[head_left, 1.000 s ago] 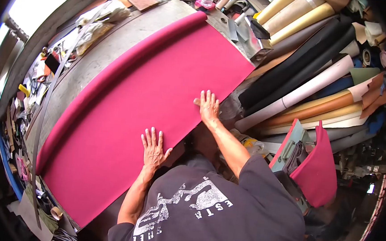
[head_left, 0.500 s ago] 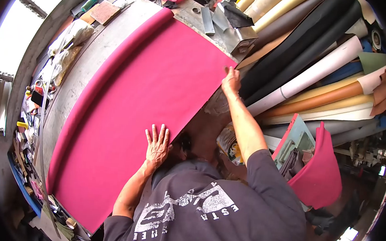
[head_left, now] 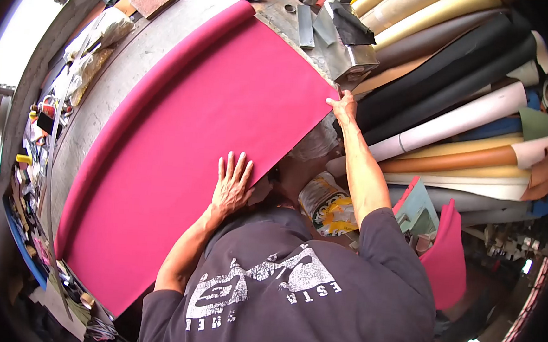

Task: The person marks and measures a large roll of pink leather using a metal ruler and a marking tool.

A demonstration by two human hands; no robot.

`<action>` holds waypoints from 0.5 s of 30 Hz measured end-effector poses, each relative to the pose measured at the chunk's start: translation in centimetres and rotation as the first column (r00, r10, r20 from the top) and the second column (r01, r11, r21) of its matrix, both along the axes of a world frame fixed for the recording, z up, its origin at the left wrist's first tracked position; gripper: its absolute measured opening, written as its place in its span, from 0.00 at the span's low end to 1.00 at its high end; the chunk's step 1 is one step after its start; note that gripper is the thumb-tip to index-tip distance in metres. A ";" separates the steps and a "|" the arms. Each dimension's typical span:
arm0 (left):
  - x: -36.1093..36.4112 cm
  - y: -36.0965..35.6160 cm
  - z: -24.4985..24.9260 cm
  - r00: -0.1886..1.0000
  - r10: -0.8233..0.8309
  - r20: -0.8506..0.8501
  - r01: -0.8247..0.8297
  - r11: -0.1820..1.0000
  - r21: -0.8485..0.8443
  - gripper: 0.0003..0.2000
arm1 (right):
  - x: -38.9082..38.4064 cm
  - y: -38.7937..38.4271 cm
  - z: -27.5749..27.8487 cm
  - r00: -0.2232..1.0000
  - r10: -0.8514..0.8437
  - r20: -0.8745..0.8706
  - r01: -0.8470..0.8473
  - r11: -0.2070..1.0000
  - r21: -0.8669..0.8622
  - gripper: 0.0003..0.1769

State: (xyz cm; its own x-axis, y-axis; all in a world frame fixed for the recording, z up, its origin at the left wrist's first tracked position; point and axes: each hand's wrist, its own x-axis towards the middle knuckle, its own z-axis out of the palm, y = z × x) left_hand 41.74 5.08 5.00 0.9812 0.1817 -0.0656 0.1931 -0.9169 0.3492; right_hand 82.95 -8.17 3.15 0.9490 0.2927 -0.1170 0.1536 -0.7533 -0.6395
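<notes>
A wide crimson sheet of fabric or leatherette [head_left: 188, 127] lies unrolled over the table, with its rolled part [head_left: 132, 104] along the far side. My left hand [head_left: 232, 187] rests flat near the sheet's front edge, fingers spread. At the right-hand corner is my right hand [head_left: 346, 108], its thumb over the edge of the sheet and its fingers curled. A small dark, thin thing [head_left: 340, 92] shows at those fingers; I cannot make out what it is.
Several rolls of material, including a black roll [head_left: 433, 74] and a white roll [head_left: 462, 117], lie to the right. A metal box [head_left: 352, 59] stands beyond the sheet's right edge. A printed bucket [head_left: 328, 206] sits below. Tools and scraps line the table's left side.
My right hand has shifted slightly at the sheet's corner, and its thumb now points out over the edge. My left hand stays flat on the sheet. The whole view has shifted a little.
</notes>
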 end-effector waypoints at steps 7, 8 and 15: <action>6.8 -1.5 -1.3 0.998 -0.056 0.011 0.054 0.991 0.120 0.34 | 0.1 -0.5 0.2 0.998 0.070 -0.004 -0.070 0.997 0.032 0.23; 6.8 -1.6 -1.5 0.996 -0.081 0.025 0.079 0.992 0.096 0.31 | 0.2 -0.6 0.1 0.997 0.072 -0.004 -0.072 0.997 0.027 0.22; 6.9 -1.7 -0.6 0.989 -0.133 -0.069 0.140 0.984 0.111 0.40 | -2.4 0.3 3.9 0.940 0.205 0.275 -0.168 0.974 -0.151 0.37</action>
